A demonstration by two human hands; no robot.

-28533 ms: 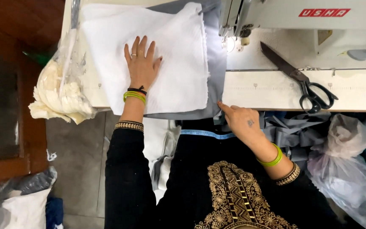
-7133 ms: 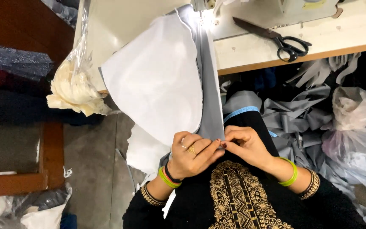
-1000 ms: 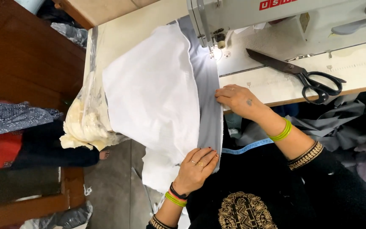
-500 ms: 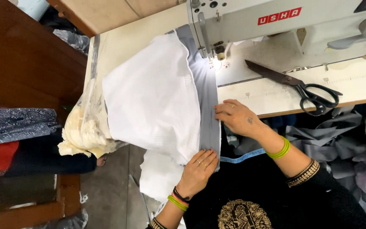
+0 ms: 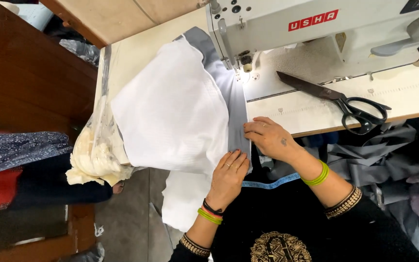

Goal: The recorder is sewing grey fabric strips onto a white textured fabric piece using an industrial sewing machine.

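Head view, looking down: I see white fabric (image 5: 173, 114) w/ a grey strip (image 5: 236, 114) along its 3 o'clock edge, draped over the sewing table (image 5: 136, 51) and running up to the needle at 12 o'clock under the sewing machine (image 5: 316, 29). Cloth looks light, soft, floppy, apt to slide; best held flat near the seam edge, I'd judge. Left hand (image 5: 229, 177) lies open, palm down, fingers pressing the strip's lower end. Right hand (image 5: 267, 138) at 3 o'clock of the strip, fingers loosely curled, tips touching its edge; not grasping. Black scissors (image 5: 338, 99) lie further toward 3 o'clock; bag of cream scraps (image 5: 93, 157) at 9 o'clock.
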